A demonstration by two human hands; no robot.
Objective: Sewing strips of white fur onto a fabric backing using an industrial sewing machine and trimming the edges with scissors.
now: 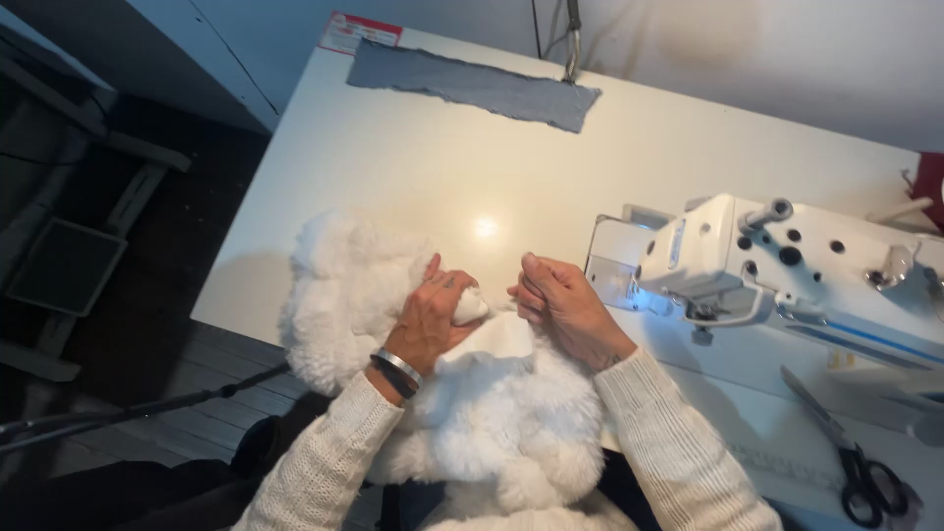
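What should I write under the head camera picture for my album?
Two hands, left and right, pinch white fluffy fabric beside a sewing machine.

One sewing machine, one pair of scissors, one grey cloth strip, one white fur piece, two hands, one bracelet.

The fur is cut off by the lower edge, and the left hand covers part of it. The fingertips of the right hand are hidden (what they pinch I cannot tell). The sewing machine and the scissors run out at the right edge
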